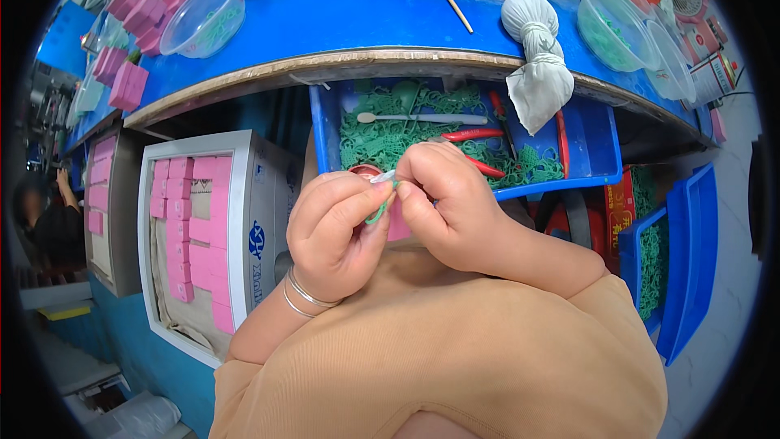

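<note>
My left hand (337,228) and my right hand (451,203) meet in front of my chest, thumbs and fingertips pinched together. Between them is a small green loop-shaped piece (376,215), its lower part hanging below the left fingertips. A small whitish bit (383,177) shows at the fingertips; its kind is unclear. Just beyond the hands, an open blue drawer (320,126) holds many green lattice-like pieces (366,142). A white toothbrush (422,119) and red-handled pliers (473,135) lie on these. Something pink (399,223) is partly hidden beneath my hands.
A tied white cloth bag (536,57) hangs over the blue bench's (341,16) edge. Clear bowls (207,20) and stacked pink blocks (128,85) stand on the bench. More pink blocks fill a white-framed case (236,195) at left. Blue bins (686,264) stand right; another person (57,219) is far left.
</note>
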Demonstrator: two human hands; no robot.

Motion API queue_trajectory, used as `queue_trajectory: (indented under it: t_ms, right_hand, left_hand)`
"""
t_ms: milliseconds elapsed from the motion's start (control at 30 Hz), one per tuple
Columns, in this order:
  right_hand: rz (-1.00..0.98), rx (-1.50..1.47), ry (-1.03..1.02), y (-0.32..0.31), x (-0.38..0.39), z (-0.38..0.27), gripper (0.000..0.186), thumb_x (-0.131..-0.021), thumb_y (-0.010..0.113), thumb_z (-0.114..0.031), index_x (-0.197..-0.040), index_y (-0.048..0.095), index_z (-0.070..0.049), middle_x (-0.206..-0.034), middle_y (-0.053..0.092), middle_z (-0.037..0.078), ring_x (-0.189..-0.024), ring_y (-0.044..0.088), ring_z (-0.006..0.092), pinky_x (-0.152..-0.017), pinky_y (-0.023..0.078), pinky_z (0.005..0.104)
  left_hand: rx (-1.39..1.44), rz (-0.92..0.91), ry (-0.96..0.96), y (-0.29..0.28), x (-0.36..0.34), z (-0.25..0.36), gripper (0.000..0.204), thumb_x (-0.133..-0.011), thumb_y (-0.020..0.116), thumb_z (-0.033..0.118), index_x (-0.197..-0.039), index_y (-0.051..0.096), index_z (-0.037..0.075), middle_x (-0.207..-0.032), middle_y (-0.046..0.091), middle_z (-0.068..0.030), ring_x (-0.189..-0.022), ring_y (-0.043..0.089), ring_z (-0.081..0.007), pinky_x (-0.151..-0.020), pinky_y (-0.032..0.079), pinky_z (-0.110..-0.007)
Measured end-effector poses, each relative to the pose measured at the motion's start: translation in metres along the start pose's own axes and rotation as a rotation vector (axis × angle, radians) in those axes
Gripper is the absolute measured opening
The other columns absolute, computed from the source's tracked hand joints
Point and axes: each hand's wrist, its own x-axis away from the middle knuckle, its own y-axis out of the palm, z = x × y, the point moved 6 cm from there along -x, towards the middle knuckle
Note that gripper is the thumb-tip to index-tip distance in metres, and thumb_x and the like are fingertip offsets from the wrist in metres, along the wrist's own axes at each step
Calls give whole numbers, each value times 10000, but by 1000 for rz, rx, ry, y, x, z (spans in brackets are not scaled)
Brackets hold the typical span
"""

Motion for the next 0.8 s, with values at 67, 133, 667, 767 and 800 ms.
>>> queue_trajectory:
  t_ms: [67,133,667,767,800]
  right_hand:
    - [14,-4,-30,-1,-1,-2,85,-763,506,-79,-698,465,-42,-629,486,102,-618,492,246,-596,356,366]
    - [-41,-277,217,1,-1,11,175,-818,512,-107,-677,453,-22,-612,472,102,-585,475,233,-553,356,350]
    - [-126,-323,11,2,-3,10,150,-874,478,-141,-785,508,-24,-736,502,83,-713,473,235,-672,375,344]
    - [-112,-384,57,0,-2,10,166,-884,464,-137,-766,492,-23,-720,485,81,-695,459,229,-653,369,336]
    - [-101,-424,86,-1,-2,11,177,-890,456,-135,-756,482,-22,-710,475,80,-685,452,226,-641,366,332]
  left_hand:
    - [10,-11,41,0,-1,3,282,-633,694,-61,-891,612,18,-804,588,-100,-703,578,-246,-626,476,-316]
    - [23,-9,36,0,-1,4,266,-643,692,-57,-884,612,18,-808,591,-103,-707,579,-243,-628,476,-317]
    - [547,-7,-557,8,12,-23,227,-735,642,-77,-948,594,-13,-959,566,-92,-874,560,-140,-776,459,-254]
    - [626,3,-593,9,5,-16,343,-724,662,-69,-1050,575,-10,-1016,555,-90,-898,557,-137,-792,464,-255]
    - [699,18,-602,10,3,-14,404,-718,673,-65,-1102,562,-7,-1043,549,-90,-911,555,-136,-798,466,-256]
